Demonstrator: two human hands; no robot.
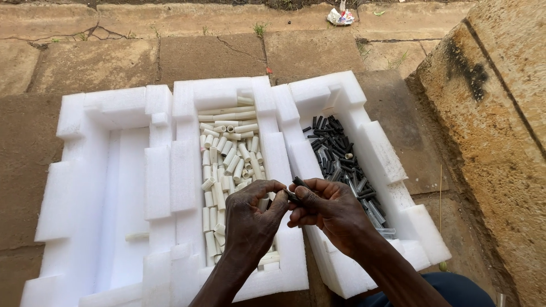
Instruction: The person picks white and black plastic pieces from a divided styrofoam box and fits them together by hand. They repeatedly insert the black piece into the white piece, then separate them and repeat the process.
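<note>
Head view: both hands meet above the middle foam tray, at its near right edge. Left hand and right hand pinch 1 short black tube between fingertips clamped together. White tubes fill that tray; black tubes lie in the foam tray right of it.

cracked stone paving | rough stone block right | daylight
</note>
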